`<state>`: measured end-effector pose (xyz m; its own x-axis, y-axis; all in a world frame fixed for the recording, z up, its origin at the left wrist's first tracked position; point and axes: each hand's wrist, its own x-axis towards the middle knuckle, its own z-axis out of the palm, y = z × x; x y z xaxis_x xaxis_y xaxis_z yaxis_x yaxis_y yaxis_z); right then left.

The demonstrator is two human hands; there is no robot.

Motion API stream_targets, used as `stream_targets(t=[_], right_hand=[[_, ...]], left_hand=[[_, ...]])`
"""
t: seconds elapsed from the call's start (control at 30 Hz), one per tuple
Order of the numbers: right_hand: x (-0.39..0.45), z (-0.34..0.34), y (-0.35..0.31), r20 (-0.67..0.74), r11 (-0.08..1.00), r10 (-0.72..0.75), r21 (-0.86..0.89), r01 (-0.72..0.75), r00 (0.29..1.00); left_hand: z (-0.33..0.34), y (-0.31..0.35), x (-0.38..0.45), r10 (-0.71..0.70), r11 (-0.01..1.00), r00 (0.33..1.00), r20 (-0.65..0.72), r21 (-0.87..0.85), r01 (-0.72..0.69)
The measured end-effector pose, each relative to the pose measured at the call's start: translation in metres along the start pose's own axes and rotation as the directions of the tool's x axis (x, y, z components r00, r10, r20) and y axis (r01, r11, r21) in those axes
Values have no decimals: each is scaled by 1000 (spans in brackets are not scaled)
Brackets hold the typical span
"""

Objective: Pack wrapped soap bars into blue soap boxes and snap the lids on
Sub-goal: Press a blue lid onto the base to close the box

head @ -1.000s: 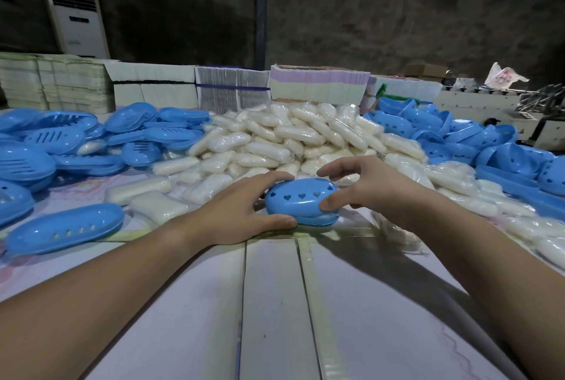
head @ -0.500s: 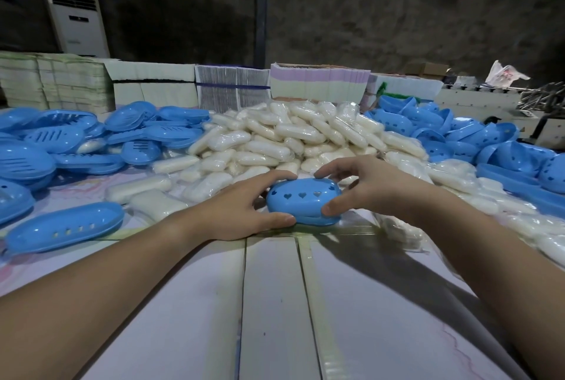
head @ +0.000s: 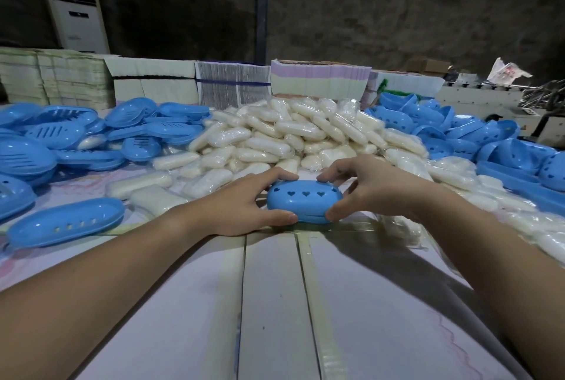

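So, head view, the only one here: the soap box (head: 304, 201) sits on the table (head: 275, 303) dead centre, between both hands, just in front of the heap of wrapped soap bars (head: 293, 138). Its long axis runs left-right across the view, lid w/ three heart holes facing up and toward the camera. The left hand (head: 241, 205) holds the left end: thumb curled along the near lower edge, fingers over the far top edge, so it's pinching the box front-to-back. The right hand (head: 376, 190) mirrors that on the right end, thumb tip pressed at the near lower corner, fingers bent over the far top. Both hands touch the box; neither is nearer, it's a symmetric two-end grip. Can't tell if the lid seam is fully seated all round, since the far side is hidden behind the fingers. My guess: the step is snapping the lid down, and the squeeze has to act top-to-bottom at each end, w/ the box kept flat. Loose lids (head: 64, 220) lie to the left, more blue shells (head: 458, 135) to the right, apart from the hands.
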<state>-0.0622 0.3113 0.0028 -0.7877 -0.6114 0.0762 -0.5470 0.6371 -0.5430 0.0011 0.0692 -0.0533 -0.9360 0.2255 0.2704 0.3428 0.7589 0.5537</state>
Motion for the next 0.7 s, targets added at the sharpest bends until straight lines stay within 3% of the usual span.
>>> stream_targets(t=[0.1, 0.2, 0.37, 0.53, 0.7], right_hand=[[-1, -1, 0, 27, 992, -45, -115, 48, 999], [0, 2, 2, 76, 972, -68, -218, 84, 995], [2, 4, 8, 50, 961, -145, -230, 153, 988], [4, 4, 11, -5, 985, -157, -71, 156, 988], [4, 10, 9, -22, 977, -179, -123, 175, 984]], left_hand=[[-1, 2, -2, -2, 1000, 1000, 10, 26, 2], [2, 6, -2, 24, 984, 1000, -6, 175, -23], [0, 10, -2, 56, 942, 998, -34, 333, -41], [-2, 5, -3, 12, 963, 999, -47, 270, 1], [-1, 6, -4, 31, 984, 996, -83, 177, -16]])
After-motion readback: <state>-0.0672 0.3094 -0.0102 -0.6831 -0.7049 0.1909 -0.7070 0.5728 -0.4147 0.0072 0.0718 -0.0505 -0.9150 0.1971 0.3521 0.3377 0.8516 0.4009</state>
